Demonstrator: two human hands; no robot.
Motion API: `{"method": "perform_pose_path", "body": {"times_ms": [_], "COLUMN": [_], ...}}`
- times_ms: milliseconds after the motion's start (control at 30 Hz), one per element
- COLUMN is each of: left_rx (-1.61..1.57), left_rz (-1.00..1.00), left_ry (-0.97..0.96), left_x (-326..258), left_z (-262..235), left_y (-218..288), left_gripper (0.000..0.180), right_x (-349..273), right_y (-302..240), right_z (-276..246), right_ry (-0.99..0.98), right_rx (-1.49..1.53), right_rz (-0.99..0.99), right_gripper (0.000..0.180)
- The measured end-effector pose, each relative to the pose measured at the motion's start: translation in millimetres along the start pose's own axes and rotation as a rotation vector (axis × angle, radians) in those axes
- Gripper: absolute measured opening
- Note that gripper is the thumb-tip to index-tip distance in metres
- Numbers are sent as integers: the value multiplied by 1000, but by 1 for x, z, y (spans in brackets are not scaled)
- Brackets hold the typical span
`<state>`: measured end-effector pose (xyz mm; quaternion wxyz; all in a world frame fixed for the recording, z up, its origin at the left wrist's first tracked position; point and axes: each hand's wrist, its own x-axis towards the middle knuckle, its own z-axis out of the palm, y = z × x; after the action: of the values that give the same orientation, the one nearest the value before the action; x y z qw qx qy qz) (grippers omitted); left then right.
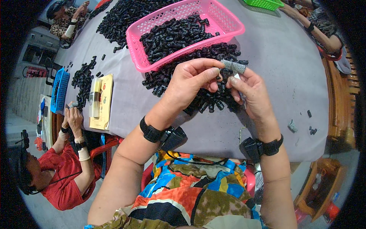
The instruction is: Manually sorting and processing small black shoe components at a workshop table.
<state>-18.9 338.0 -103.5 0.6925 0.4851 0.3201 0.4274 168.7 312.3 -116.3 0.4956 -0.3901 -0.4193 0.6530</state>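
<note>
Over a heap of small black plastic parts (207,101), my two hands meet with their fingertips almost touching. My left hand (187,82) is closed, thumb and index finger pinching a small black part, mostly hidden by the fingers. Facing it, my right hand (251,91) is also closed, with a grey wrap (233,66) around its index finger. A thin whitish thing (237,76) shows between its thumb and fingers; its kind cannot be made out. Just beyond the hands stands a pink basket (139,63), partly filled with similar black parts.
Another large black heap (122,19) lies behind the basket. On the left are a yellow booklet (106,101), a blue basket (60,91) and a red-sleeved person (72,179) at work. A green basket (265,4) stands far off. Scraps (292,126) lie at the right on the grey tablecloth (289,76).
</note>
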Motion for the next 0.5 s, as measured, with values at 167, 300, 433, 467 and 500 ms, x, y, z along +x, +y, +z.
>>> {"method": "perform_pose_path", "body": {"times_ms": [167, 300, 433, 467, 500], "left_rx": [-16, 7, -85, -88, -91], "left_rz": [-57, -96, -77, -92, -106], "left_ry": [-23, -21, -40, -41, -41], "left_x": [0, -1, 2, 2, 2], "left_z": [-3, -2, -7, -8, -9], "left_y": [0, 1, -4, -5, -5], "left_gripper": [25, 27, 28, 28, 29], "right_x": [-1, -2, -1, -1, -2], "right_y": [-1, -2, -2, -2, -2], "right_z": [1, 1, 1, 1, 2], "right_ry": [-6, -1, -1, 2, 5], "right_rx": [-7, -13, -19, -22, -25], "right_rz": [-3, -7, -7, -9, -11], "right_gripper": [22, 22, 22, 22, 22]}}
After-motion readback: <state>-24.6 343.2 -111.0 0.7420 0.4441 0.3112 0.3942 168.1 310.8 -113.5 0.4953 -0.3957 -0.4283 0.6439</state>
